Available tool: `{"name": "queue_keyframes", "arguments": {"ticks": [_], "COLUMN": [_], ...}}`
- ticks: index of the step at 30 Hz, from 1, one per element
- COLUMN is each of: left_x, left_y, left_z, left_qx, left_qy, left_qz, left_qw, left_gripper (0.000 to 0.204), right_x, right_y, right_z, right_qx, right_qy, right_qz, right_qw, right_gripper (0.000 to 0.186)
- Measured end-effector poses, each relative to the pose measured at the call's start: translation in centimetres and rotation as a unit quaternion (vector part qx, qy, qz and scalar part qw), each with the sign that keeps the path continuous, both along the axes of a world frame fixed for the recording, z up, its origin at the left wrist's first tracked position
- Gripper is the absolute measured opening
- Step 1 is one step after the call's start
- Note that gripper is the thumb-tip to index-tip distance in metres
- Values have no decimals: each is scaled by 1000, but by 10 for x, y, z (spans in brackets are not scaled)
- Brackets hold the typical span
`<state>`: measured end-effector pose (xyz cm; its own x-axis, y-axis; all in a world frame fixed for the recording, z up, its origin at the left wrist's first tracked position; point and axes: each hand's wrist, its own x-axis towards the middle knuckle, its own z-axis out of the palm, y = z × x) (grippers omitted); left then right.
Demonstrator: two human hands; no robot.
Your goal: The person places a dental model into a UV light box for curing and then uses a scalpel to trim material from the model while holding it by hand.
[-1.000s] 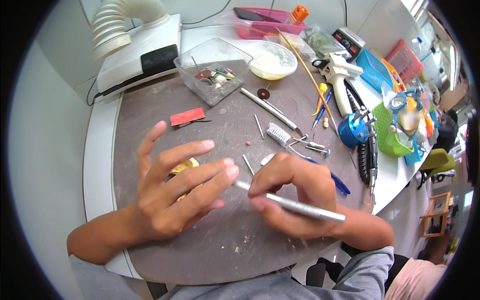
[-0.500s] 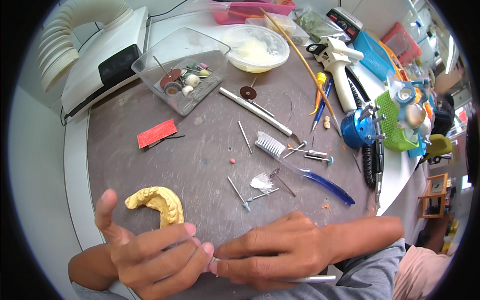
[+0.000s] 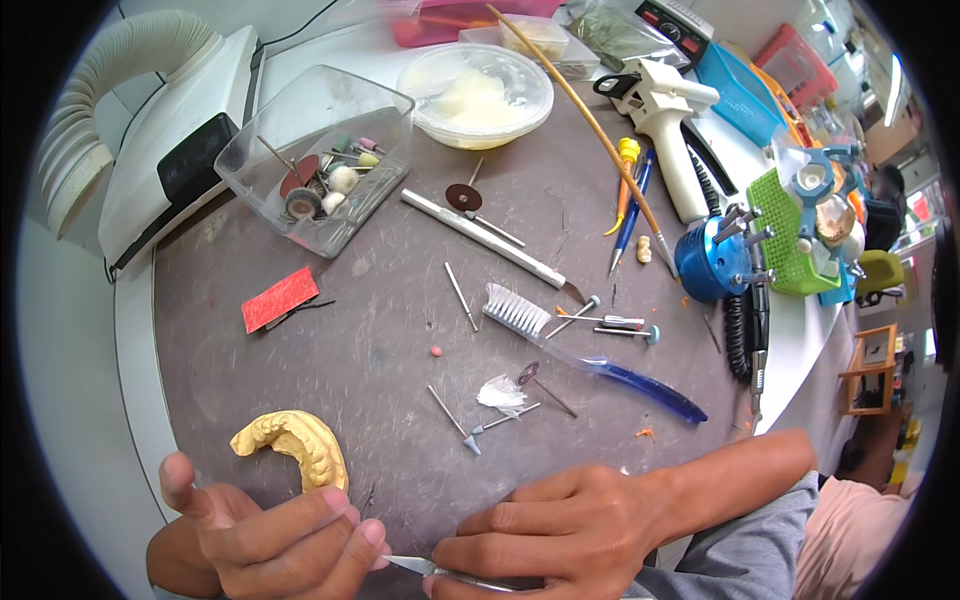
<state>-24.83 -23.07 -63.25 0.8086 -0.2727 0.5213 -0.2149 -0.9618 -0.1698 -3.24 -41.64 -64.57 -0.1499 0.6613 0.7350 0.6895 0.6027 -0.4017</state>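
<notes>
My right hand [image 3: 550, 535] grips a slim metal knife [image 3: 404, 563], whose pointed blade reaches left toward my other hand. At the lower left, my left hand [image 3: 270, 545] has its fingers bent together in a pinch, with one digit sticking up. What those fingers hold is hidden. The blade tip comes close to the left fingertips; I cannot tell if it touches. Just beyond the left hand lies a yellow plaster dental arch model [image 3: 315, 455], its near end partly covered by the fingers.
A blue-handled toothbrush [image 3: 640, 385], a silver-handled carving knife [image 3: 485, 240], several rotary burs and a red strip [image 3: 279, 299] lie on the brown worktop. Farther back stand a clear bin [image 3: 375, 215] of polishing bits and a round tub [image 3: 475, 95]. A blue bur stand [image 3: 712, 262] is at right.
My hands have moved apart, and the knife blade now shows between them. The whole view has shifted slightly, moving the bench items left and the dental model lower.
</notes>
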Motion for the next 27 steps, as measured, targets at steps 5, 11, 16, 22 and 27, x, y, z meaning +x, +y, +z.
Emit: {"name": "queue_keyframes", "arguments": {"ticks": [5, 11, 16, 22, 27], "left_x": [-2, 11, 1, 0, 18], "left_y": [-2, -10, -9, -10, -4], "left_z": [3, 6, 9, 3, 13], "left_qx": [17, -17, 8, -6, -47], "left_qy": [20, 4, 53, 27, 36], "left_qz": [-8, 22, -5, -7, -15], "left_qw": [1000, 1000, 999, 1000, 998], "left_gripper": [12, 13, 9, 7, 14], "right_x": [-10, -10, 3, -7, -5], "right_y": [1, 2, -3, -1, -4], "right_z": [-7, -10, 4, -2, 2], "right_qx": [59, 77, -51, 0, -10], "right_qy": [4, -16, -28, -12, -5], "right_qz": [-45, -53, 31, -1, -23], "right_qw": [997, 996, 998, 1000, 1000], "right_gripper": [21, 22, 22, 17, 20]}}
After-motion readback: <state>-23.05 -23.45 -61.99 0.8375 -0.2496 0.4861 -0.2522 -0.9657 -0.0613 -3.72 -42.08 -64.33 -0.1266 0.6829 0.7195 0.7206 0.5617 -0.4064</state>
